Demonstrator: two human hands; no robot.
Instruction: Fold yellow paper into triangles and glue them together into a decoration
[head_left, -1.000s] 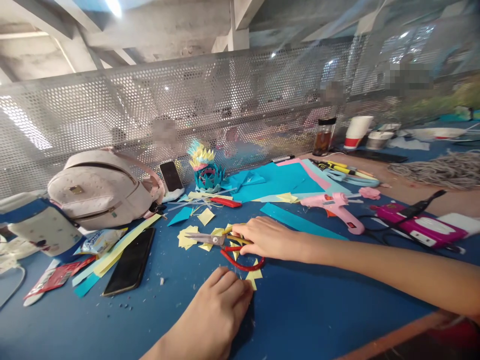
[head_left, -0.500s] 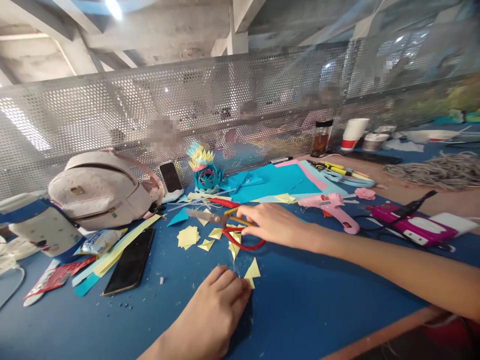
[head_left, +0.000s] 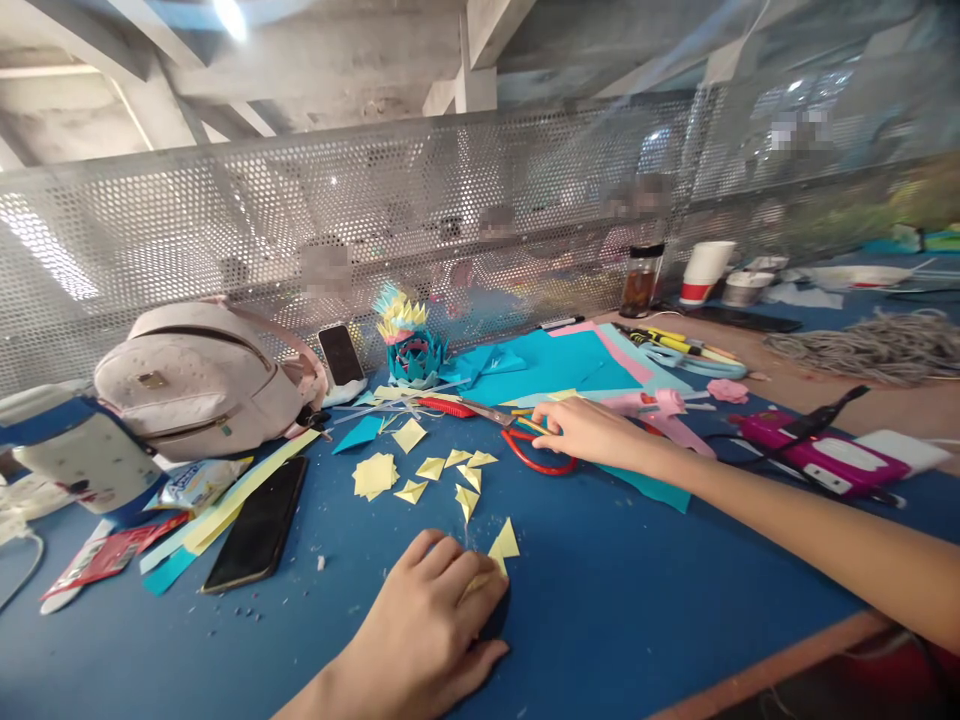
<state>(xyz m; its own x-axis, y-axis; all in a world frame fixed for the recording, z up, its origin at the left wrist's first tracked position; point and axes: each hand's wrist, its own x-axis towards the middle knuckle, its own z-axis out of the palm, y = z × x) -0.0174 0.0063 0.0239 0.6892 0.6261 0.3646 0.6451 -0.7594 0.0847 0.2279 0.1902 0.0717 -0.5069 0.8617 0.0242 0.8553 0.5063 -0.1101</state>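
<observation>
My right hand [head_left: 574,425] is closed on the handles of a pair of scissors [head_left: 536,465], one loop red and one yellow. The blades point left toward a red-handled tool [head_left: 448,406]. My left hand [head_left: 431,615] rests low on the blue table, fingers bent and thumb held apart. Folded yellow paper triangles [head_left: 505,540] lie at its fingertips, partly covered by them. Beyond it are several small folded yellow pieces [head_left: 430,468], a stack of yellow paper squares [head_left: 375,475] and a single yellow square [head_left: 409,435].
A pink glue gun [head_left: 664,410] lies behind my right forearm, near blue paper sheets [head_left: 555,365]. A folded-paper model [head_left: 412,350] stands at the back. Leftward are a phone [head_left: 259,525], a backpack [head_left: 199,375] and a cup [head_left: 82,455]. A magenta device [head_left: 821,455] with cables sits right.
My right hand has carried the scissors right and slightly back, uncovering the yellow pieces. My left thumb has moved away from the fingers.
</observation>
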